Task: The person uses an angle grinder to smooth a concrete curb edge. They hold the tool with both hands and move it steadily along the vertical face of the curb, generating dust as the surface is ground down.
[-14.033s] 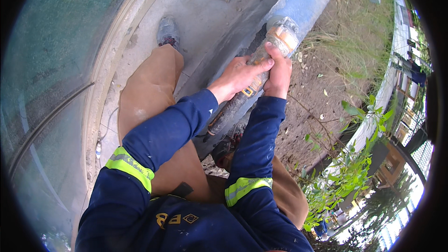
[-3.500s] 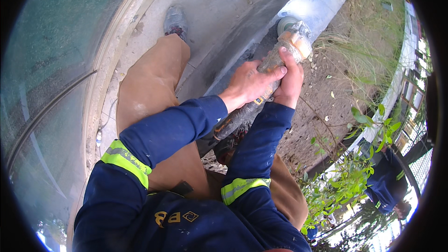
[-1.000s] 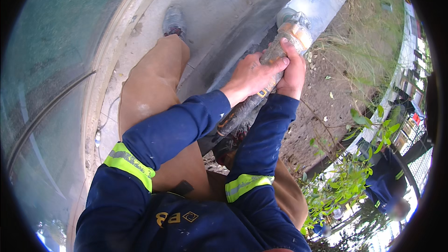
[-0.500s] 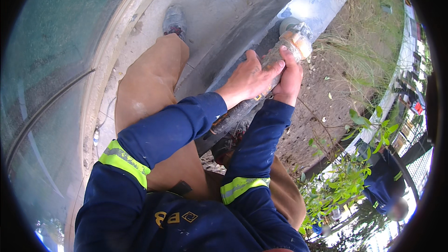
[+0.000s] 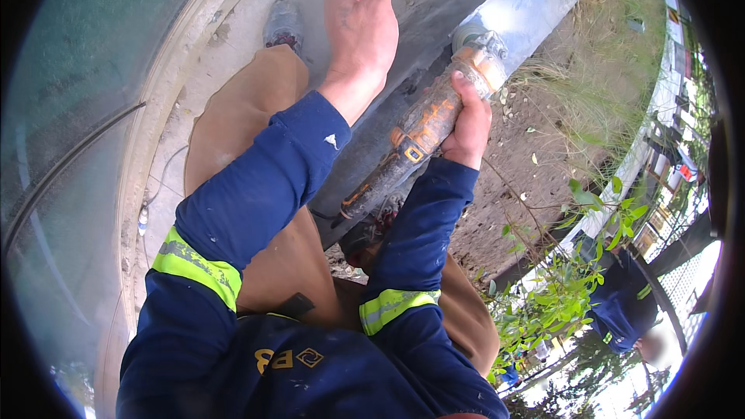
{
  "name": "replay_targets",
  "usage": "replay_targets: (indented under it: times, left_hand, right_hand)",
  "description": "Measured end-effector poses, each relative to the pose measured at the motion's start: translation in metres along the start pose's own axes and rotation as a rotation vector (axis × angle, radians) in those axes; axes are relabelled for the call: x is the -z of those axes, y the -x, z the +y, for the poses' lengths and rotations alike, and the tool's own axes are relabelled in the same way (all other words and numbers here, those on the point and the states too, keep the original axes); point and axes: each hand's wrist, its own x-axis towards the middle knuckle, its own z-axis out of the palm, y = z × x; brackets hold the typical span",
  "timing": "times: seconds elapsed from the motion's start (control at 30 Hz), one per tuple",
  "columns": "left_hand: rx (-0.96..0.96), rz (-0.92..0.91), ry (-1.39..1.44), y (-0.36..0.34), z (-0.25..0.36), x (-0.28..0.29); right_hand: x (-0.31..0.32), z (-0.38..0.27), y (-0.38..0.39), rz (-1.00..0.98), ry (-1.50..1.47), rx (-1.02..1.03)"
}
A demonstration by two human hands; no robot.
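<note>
My right hand (image 5: 469, 126) grips the body of a worn orange and black angle grinder (image 5: 411, 143), whose head (image 5: 479, 57) rests against a large grey pipe (image 5: 535, 1). My left hand (image 5: 362, 23) is raised off the tool, up near the concrete ledge, with its fingers curled and nothing in it. Both forearms wear dark blue sleeves with yellow reflective bands.
A curved concrete ledge (image 5: 194, 62) borders a big green tank wall (image 5: 70, 77) on the left. My shoe (image 5: 282, 25) and tan trouser leg rest on the ledge. Bare soil (image 5: 535, 178) and dry grass lie to the right, with green shrubs and another person in blue (image 5: 625, 306) at lower right.
My left hand has let go of the grinder and lifted up and to the left. My right hand keeps its hold near the tool's head.
</note>
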Motion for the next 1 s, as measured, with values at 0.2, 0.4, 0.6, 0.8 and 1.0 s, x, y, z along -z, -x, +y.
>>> replay_targets:
  times: [0.2,0.4,0.6,0.8,1.0]
  left_hand:
    - [-0.020,0.006,0.020,-0.006,-0.008,0.004]
    - [-0.015,0.007,0.027,-0.007,-0.009,0.001]
    - [-0.027,-0.022,0.028,-0.001,-0.015,0.000]
    - [0.088,-0.207,-0.244,0.020,-0.030,0.000]
    - [0.271,-0.738,-0.639,0.042,-0.049,-0.002]
  right_hand:
    - [0.005,-0.002,-0.003,0.021,-0.010,0.010]
    - [0.005,0.003,-0.009,0.019,0.001,-0.012]
    - [0.005,-0.006,-0.004,-0.002,0.003,0.018]
    - [0.004,-0.010,-0.008,0.021,0.019,0.015]
    - [0.035,-0.014,-0.008,0.020,-0.191,-0.036]
